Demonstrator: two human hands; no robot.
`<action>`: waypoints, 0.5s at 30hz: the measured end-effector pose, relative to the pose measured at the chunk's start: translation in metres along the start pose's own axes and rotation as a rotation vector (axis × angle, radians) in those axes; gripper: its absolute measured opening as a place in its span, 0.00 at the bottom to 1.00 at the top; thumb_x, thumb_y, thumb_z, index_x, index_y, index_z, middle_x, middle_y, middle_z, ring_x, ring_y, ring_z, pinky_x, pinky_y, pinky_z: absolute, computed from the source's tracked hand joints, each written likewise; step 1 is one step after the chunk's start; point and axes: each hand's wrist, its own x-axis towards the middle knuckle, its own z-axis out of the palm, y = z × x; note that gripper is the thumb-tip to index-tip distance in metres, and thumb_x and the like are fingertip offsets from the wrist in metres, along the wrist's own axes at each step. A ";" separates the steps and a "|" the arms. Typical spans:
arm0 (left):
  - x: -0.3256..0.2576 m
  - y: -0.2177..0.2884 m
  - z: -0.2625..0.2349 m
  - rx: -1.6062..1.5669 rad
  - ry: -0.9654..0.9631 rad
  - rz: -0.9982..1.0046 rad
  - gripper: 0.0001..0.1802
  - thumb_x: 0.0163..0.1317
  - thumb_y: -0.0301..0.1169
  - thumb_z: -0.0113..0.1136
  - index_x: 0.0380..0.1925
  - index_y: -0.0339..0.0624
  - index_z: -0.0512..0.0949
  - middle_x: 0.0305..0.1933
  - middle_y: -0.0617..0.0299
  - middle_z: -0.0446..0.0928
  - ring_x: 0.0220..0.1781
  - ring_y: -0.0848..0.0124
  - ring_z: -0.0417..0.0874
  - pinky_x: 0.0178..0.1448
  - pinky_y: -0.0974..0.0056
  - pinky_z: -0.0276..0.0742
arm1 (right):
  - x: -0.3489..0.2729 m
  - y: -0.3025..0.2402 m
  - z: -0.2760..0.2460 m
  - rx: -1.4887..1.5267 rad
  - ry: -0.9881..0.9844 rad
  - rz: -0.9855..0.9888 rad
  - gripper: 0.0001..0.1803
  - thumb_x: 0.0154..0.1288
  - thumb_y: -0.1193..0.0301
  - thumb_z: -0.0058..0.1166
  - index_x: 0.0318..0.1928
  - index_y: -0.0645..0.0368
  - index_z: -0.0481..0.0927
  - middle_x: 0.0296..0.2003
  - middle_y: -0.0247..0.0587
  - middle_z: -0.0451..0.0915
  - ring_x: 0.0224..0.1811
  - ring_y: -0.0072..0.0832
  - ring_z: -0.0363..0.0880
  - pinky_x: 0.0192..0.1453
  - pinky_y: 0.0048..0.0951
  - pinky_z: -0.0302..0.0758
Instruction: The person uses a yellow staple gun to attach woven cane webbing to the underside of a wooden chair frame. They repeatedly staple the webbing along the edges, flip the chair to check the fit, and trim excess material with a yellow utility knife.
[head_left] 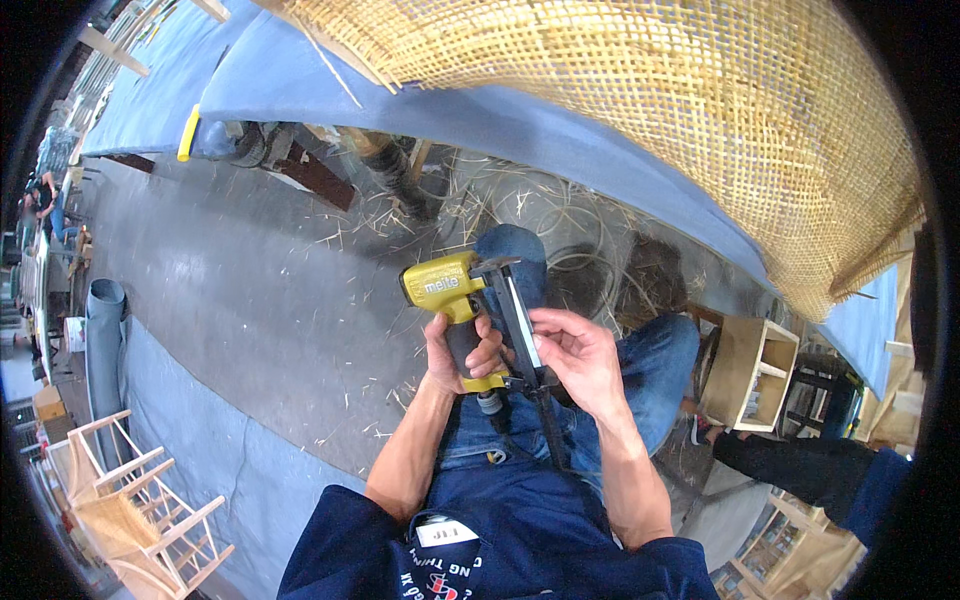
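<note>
A yellow pneumatic staple gun (pixel 438 284) is held over my lap, its head pointing away from me. My left hand (pixel 450 355) wraps round its dark grip, fingers closed. Along the gun's right side the long black magazine (pixel 547 425) is drawn back, and a silver strip of staples (pixel 521 318) shows in its channel. The thumb and fingers of my right hand (pixel 582 360) pinch at this strip, next to the magazine. An air hose fitting (pixel 490 402) sits at the base of the grip.
Woven cane webbing (pixel 680 100) hangs over a blue-covered table (pixel 480 115) in front. A yellow-handled tool (pixel 188 133) lies at its left edge. Cane scraps and a coiled hose (pixel 590 225) lie below. A wooden frame (pixel 140 510) stands left; another person's leg (pixel 800 470) is at right.
</note>
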 end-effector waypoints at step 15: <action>-0.001 0.001 -0.001 -0.089 0.045 0.029 0.36 0.61 0.70 0.48 0.36 0.46 0.76 0.15 0.68 0.65 0.11 0.77 0.59 0.22 0.71 0.64 | 0.013 -0.006 -0.003 -0.388 0.037 -0.035 0.30 0.64 0.75 0.61 0.66 0.57 0.70 0.36 0.39 0.82 0.30 0.21 0.80 0.35 0.26 0.78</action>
